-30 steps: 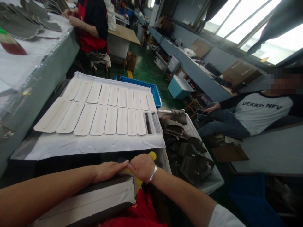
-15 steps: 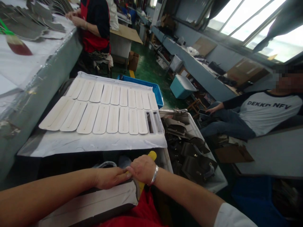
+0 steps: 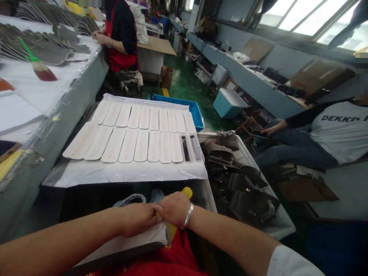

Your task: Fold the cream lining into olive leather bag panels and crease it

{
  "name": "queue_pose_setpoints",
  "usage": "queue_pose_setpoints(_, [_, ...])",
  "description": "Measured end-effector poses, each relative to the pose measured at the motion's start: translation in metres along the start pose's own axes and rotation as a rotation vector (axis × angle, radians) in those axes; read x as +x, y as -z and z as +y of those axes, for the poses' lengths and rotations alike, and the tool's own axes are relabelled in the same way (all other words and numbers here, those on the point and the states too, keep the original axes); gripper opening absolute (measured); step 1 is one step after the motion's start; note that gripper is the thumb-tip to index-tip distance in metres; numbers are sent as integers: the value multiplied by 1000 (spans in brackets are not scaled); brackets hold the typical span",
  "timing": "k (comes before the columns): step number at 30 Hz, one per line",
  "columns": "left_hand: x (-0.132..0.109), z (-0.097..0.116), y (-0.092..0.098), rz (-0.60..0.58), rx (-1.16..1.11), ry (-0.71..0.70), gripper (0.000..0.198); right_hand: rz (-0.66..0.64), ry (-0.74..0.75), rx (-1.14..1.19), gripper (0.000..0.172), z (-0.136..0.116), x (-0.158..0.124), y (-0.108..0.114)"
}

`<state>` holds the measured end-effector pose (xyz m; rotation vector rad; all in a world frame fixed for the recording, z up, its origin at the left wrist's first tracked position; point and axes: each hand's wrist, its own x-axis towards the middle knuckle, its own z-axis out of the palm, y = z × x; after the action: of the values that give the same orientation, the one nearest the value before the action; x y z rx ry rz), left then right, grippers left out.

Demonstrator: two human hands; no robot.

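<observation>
Since the right hand point(image 3: 174, 209) has its grip round the yellow tool point(image 3: 188, 192) and the left hand point(image 3: 138, 219) (can't tell how tight) covers the grey-and-white piece point(image 3: 138, 242) over the red apron point(image 3: 175, 258), pushing too hard could crease it imo.

Overhead access to the white-covered board point(image 3: 129, 174) is open; its two rows of white oblong panels point(image 3: 126, 147) lie flat. A narrow dark gap separates the board's near edge from the left hand point(image 3: 138, 218) and right hand point(image 3: 175, 209). Lateral limits: workbench point(image 3: 74, 109), left; loaded white crate point(image 3: 284, 227), right. Blue bin point(image 3: 197, 116) blocks low passage beyond the far edge.
</observation>
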<state>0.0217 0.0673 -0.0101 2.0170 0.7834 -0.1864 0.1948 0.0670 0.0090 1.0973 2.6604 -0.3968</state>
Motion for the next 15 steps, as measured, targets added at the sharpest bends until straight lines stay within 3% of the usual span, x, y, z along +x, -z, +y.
queue_pose_setpoints(4, [3, 10, -8, 102, 121, -5, 46, 28, -39, 10, 50, 1, -8, -7])
queue_pose_setpoints(8, [8, 24, -8, 121, 207, 58, 45, 10, -114, 35, 51, 2, -21, -12])
queue_pose_setpoints(15, [-5, 22, -2, 81, 85, 120, 67, 9, -283, 124, 56, -4, -46, -16])
